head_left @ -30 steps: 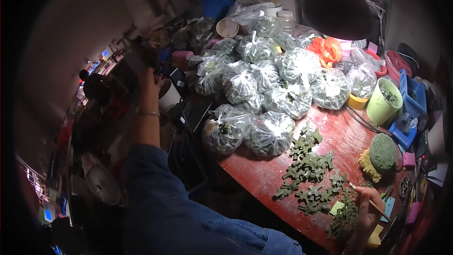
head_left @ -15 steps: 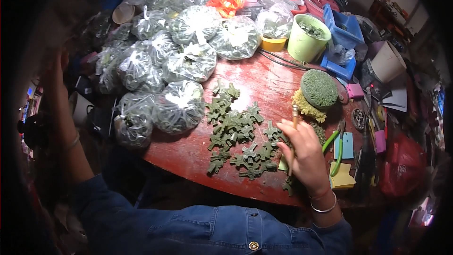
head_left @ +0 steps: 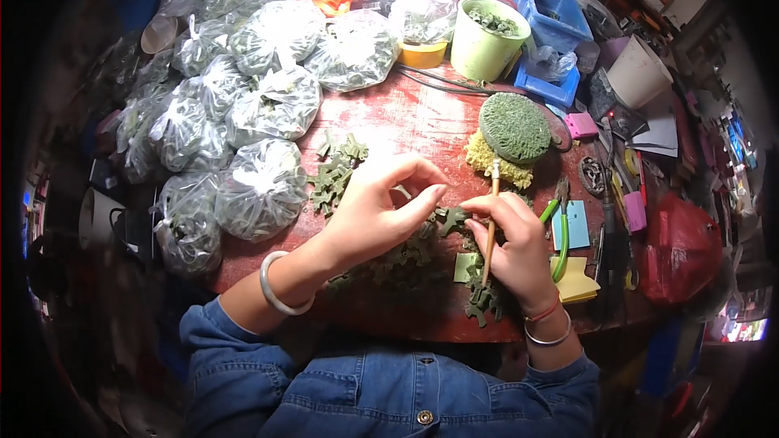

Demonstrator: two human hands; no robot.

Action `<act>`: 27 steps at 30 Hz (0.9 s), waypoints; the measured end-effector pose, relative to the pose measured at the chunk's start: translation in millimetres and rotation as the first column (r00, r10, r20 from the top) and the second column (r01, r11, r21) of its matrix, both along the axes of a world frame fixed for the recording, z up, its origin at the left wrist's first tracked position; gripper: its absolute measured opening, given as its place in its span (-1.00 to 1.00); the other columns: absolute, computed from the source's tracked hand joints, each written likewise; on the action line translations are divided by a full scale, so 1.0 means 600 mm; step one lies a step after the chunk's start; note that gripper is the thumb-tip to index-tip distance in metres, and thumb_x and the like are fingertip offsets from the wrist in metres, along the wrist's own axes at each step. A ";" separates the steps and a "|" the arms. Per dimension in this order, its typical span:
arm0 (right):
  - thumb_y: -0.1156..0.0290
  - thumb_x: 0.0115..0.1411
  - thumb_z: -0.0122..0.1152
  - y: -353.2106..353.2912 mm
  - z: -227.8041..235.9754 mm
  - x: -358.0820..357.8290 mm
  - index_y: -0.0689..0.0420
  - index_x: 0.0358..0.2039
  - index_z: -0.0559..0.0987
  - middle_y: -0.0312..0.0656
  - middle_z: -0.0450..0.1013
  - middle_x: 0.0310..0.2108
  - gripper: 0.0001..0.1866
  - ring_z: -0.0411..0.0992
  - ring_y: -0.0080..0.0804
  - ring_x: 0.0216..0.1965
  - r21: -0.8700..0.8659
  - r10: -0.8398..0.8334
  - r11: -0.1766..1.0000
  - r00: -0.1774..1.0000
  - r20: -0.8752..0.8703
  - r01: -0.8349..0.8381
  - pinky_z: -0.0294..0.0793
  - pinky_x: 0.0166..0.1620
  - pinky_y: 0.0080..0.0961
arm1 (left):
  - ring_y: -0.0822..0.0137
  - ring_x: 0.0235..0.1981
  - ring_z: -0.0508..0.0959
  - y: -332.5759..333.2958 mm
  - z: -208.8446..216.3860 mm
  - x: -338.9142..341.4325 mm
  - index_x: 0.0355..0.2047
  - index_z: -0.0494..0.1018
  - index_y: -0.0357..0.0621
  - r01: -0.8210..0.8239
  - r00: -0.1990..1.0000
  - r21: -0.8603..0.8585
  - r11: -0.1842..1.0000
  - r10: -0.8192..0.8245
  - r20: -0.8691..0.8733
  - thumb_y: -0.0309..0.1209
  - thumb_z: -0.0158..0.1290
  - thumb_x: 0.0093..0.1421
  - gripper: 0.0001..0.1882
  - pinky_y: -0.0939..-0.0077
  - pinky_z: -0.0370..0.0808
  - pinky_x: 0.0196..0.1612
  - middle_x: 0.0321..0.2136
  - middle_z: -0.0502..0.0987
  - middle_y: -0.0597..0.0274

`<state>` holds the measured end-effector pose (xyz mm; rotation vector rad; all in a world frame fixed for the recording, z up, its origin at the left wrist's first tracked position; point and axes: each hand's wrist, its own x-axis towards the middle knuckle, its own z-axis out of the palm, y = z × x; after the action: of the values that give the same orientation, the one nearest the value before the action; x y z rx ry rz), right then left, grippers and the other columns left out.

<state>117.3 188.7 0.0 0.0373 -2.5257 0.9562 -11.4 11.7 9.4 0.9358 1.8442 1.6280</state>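
My right hand [head_left: 515, 247] holds a slim wooden stick with a metal ferrule [head_left: 490, 235], upright between the fingers. At its thumb and forefinger tips is a dark green cross-shaped piece [head_left: 451, 220], apparently pinched. Just left of it, my left hand [head_left: 377, 211] is closed in a pinch, thumb and forefinger tips meeting; whatever they hold is too small to make out. Beneath and beyond this hand lie more green cross-shaped pieces [head_left: 330, 178], partly hidden by it. Others [head_left: 484, 302] lie under the right hand, beside a small pale green paper square [head_left: 464, 268].
Knotted clear bags [head_left: 260, 186] crowd the table's left. A round green pad [head_left: 515, 127] rests on a yellow spongy piece [head_left: 495, 164]. Farther back stand a light green pot [head_left: 487, 53] and blue bins [head_left: 552, 24]. Green-handled pliers [head_left: 561, 227] and sticky notes [head_left: 578, 280] lie right.
My left hand has come from the far left to the middle, over the green pieces, beside the right hand. The right hand now has a green piece at its fingertips. The view has shifted.
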 end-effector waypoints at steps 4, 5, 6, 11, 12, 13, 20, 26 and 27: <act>0.68 -0.03 0.34 -0.005 0.029 0.005 0.18 -0.24 0.58 -0.11 0.48 -0.40 -0.71 0.47 -0.22 -0.37 -0.093 -0.012 0.996 0.999 -0.048 0.008 0.44 -0.31 -0.41 | 0.73 -0.47 0.29 -0.013 -0.017 0.001 -0.05 0.49 -0.20 0.078 0.993 -0.032 0.996 -0.081 -0.083 -0.49 0.21 0.18 -0.69 0.80 0.25 -0.46 -0.40 0.44 0.50; 0.67 -0.02 0.36 -0.006 0.033 0.008 0.18 -0.23 0.60 -0.12 0.51 -0.37 -0.70 0.49 -0.29 -0.36 -0.164 0.017 0.986 0.998 -0.066 -0.028 0.46 -0.29 -0.45 | 0.74 -0.47 0.30 -0.009 -0.011 0.007 -0.03 0.46 -0.20 0.147 0.989 0.014 0.989 -0.147 0.020 -0.52 0.21 0.17 -0.65 0.80 0.27 -0.46 -0.41 0.44 0.50; 0.68 -0.02 0.36 -0.005 0.028 0.010 0.17 -0.21 0.60 -0.12 0.53 -0.34 -0.69 0.51 -0.31 -0.35 -0.226 0.086 0.968 0.989 -0.116 -0.111 0.49 -0.27 -0.48 | 0.72 -0.45 0.35 -0.009 -0.004 0.008 -0.03 0.46 -0.21 0.227 0.969 0.019 0.974 -0.228 0.100 -0.56 0.18 0.19 -0.68 0.77 0.32 -0.43 -0.39 0.46 0.46; 0.52 0.18 0.28 -0.007 0.026 0.017 0.20 -0.22 0.58 -0.13 0.54 -0.33 -0.85 0.51 -0.39 -0.31 -0.321 -0.068 0.947 0.991 -0.116 0.028 0.48 -0.25 -0.52 | 0.60 -0.39 0.49 -0.011 -0.025 0.013 -0.13 0.45 -0.22 0.262 0.812 0.203 0.944 -0.329 0.483 -0.51 0.14 0.24 -0.80 0.67 0.45 -0.33 -0.38 0.53 0.38; 0.21 0.36 0.07 -0.006 0.018 0.020 0.22 -0.19 0.55 -0.14 0.53 -0.35 -0.70 0.46 -0.45 -0.36 -0.491 -0.105 0.870 0.988 -0.111 0.037 0.45 -0.24 -0.52 | 0.58 -0.38 0.52 -0.012 -0.022 0.012 -0.18 0.45 -0.19 0.201 0.746 0.181 0.963 -0.270 0.608 -0.45 0.16 0.23 -0.81 0.65 0.48 -0.33 -0.40 0.55 0.37; 0.06 0.40 -0.12 -0.005 0.023 0.027 0.26 -0.16 0.51 -0.16 0.50 -0.36 -0.53 0.41 -0.48 -0.37 -0.553 -0.100 0.832 0.992 -0.078 0.041 0.41 -0.24 -0.57 | 0.57 -0.35 0.53 -0.012 -0.020 0.009 -0.20 0.44 -0.15 0.149 0.707 0.217 0.965 -0.257 0.659 -0.45 0.19 0.22 -0.81 0.64 0.49 -0.32 -0.37 0.54 0.36; 0.08 0.36 0.00 -0.007 0.038 0.032 0.28 -0.09 0.54 -0.06 0.50 -0.26 -0.54 0.48 -0.22 -0.24 -0.134 0.033 0.989 0.987 -0.156 -0.054 0.47 -0.15 -0.38 | 0.47 -0.32 0.53 -0.010 -0.023 0.006 -0.16 0.46 -0.18 -0.022 0.580 0.244 0.970 -0.186 0.793 -0.54 0.18 0.17 -0.77 0.58 0.48 -0.27 -0.31 0.54 0.30; 0.69 0.06 0.25 -0.016 0.040 0.019 0.30 -0.21 0.61 -0.11 0.54 -0.39 -0.76 0.49 -0.25 -0.39 -0.168 0.126 0.972 0.970 -0.207 -0.162 0.49 -0.29 -0.46 | 0.45 -0.34 0.52 -0.012 -0.024 0.006 -0.14 0.46 -0.20 -0.049 0.569 0.292 0.955 -0.213 0.794 -0.52 0.16 0.19 -0.78 0.58 0.47 -0.26 -0.36 0.52 0.29; 0.67 0.07 0.25 -0.017 0.038 0.021 0.30 -0.22 0.61 -0.11 0.53 -0.39 -0.78 0.49 -0.26 -0.39 -0.172 0.094 0.977 0.978 -0.187 -0.127 0.48 -0.29 -0.47 | 0.46 -0.35 0.51 -0.012 -0.023 0.005 -0.14 0.47 -0.20 -0.035 0.549 0.290 0.956 -0.224 0.805 -0.52 0.15 0.20 -0.79 0.58 0.47 -0.26 -0.36 0.52 0.29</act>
<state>129.8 178.7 22.8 0.2011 -2.2834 1.1720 -8.6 4.3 -4.6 0.2111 0.8847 1.8238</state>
